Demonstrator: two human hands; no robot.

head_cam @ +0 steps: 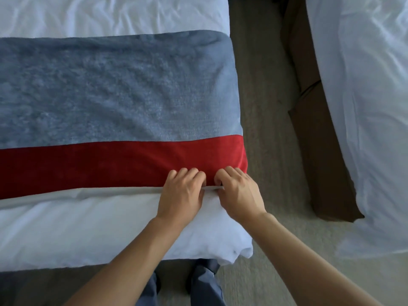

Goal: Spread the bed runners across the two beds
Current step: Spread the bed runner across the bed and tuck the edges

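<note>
A grey-blue bed runner (106, 89) with a red band (92, 168) along its near side lies flat across the left bed (77, 228), reaching the bed's right edge. My left hand (183, 195) and my right hand (238, 193) sit side by side at the near edge of the red band, close to the bed's right corner. Both have their fingers curled over that edge and grip it, with a thin pale hem showing between them. The second bed (364, 107), white and bare of any runner in view, stands to the right.
A strip of beige carpet (265, 129) runs between the two beds. The brown base (313, 140) of the right bed shows along its left side. My trouser legs (205, 283) stand at the foot of the left bed.
</note>
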